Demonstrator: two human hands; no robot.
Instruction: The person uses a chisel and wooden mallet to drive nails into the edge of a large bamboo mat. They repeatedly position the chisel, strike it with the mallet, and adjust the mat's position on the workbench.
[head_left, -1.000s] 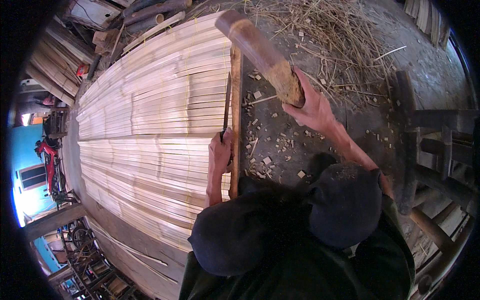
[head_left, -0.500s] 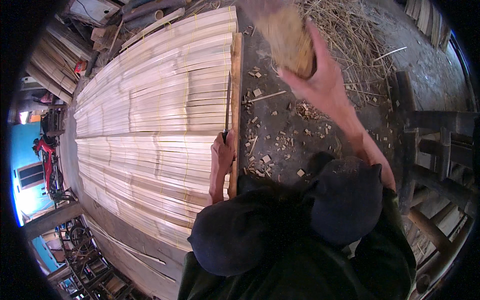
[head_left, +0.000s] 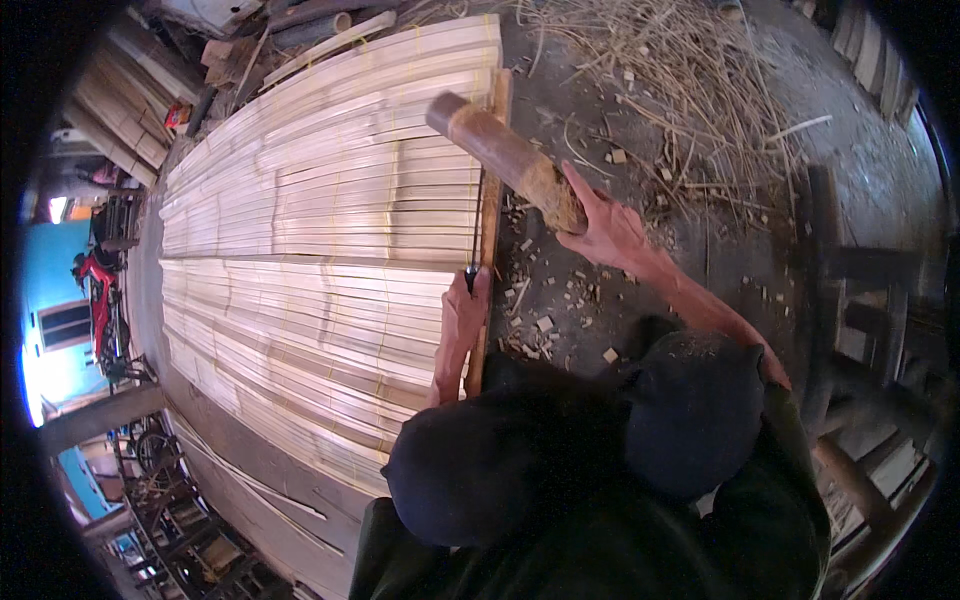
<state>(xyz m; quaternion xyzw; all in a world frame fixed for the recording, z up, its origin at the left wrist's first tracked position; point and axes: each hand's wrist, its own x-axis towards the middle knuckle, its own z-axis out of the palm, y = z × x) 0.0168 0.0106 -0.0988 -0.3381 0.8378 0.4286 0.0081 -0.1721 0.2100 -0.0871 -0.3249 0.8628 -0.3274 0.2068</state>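
My left hand (head_left: 462, 322) is closed around the dark handle of a long, narrow knife (head_left: 477, 222). Its blade points away from me along the right-hand ends of the pale bamboo slats (head_left: 330, 215), which are tied in rows with yellow string. Beside the blade runs a wooden board (head_left: 491, 205). My right hand (head_left: 615, 238) grips the rough, fibrous end of a thick wooden club (head_left: 500, 150). The club's smooth brown end reaches left across the blade and the slat ends; whether it touches them I cannot tell.
Small cut-off chips (head_left: 545, 323) lie scattered over the dark floor to the right of the board. Beyond them spreads a heap of thin strips (head_left: 690, 90). A dark wooden frame (head_left: 870, 265) stands at the right, and bundled slats (head_left: 125, 100) lean at the far left.
My right hand has brought the club down and leftward, from a raised position to across the knife blade. My left hand still holds the knife at the slat ends. The view has shifted slightly.
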